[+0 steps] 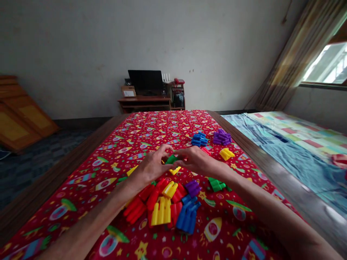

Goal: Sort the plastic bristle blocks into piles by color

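Observation:
Both of my hands meet over the middle of the red printed cloth, around a green plastic building block [171, 159]. My left hand [153, 163] closes on its left side, and my right hand [193, 158] pinches its right side. Just below the fingers is a yellow block [175, 170]. Nearer to me lies a loose heap with red blocks [135, 209], yellow blocks [162, 211], blue blocks [187, 216] and a purple block [193, 187]. Some green blocks [217, 184] rest beside my right forearm. My left hand partly hides another yellow block [132, 170].
Beyond my right hand sit a stack of blue blocks [199, 139], a stack of purple blocks [222, 137] and yellow blocks [227, 154]. The cloth [162, 126] covers a long wooden table. A bed [292, 133] stands right; a desk with a monitor [145, 82] is at the wall.

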`<state>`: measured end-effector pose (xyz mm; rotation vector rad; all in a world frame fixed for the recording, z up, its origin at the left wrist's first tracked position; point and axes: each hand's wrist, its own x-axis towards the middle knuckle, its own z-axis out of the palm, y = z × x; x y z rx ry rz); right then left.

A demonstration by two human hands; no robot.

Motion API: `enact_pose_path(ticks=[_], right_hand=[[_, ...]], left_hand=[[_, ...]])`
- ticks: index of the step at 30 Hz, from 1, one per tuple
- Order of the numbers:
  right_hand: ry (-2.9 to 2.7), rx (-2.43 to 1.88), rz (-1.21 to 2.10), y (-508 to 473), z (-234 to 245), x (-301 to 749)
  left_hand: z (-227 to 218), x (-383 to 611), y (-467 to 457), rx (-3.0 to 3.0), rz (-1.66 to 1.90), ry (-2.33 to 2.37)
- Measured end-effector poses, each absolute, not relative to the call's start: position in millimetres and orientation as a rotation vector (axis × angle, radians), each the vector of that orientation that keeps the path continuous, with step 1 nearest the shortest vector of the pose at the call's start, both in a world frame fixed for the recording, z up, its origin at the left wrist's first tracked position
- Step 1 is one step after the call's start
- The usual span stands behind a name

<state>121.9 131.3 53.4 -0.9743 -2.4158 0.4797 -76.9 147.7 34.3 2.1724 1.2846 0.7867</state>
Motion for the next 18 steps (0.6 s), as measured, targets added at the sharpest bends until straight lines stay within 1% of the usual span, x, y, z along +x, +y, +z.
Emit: enact_pose_path(ticks=[4, 7, 9, 12, 15, 18], right_hand=[[-2.393, -1.071, 0.358, 133.1, 61.9, 134.8], [-2.4, -1.181, 0.271, 134.7, 78.0, 167.0], [-2.464, -1.3, 0.191, 131.9, 81.9, 190.2], [-2.55, -1.464, 0.053, 120.2, 70.6, 217.6], [-2.587, -1.564, -0.023, 105.3, 49.7, 234.2], [-2.616, -1.57, -0.027, 94.2, 37.5, 243.8]], left_hand=[[38.8, -71.5, 141.7, 2.229, 0.83, 1.207], [36.8, -90.6, 157.2, 2.426, 0.752, 1.276], [31.1, -113.2, 172.5, 2.581, 0.596, 1.435], [20.2, -147.7, 192.3, 2.609, 0.257, 1.678], [14.9, -163.0, 200.1, 2.522, 0.058, 1.7], [17.2, -156.4, 197.7, 2.46, -0.023, 1.631]])
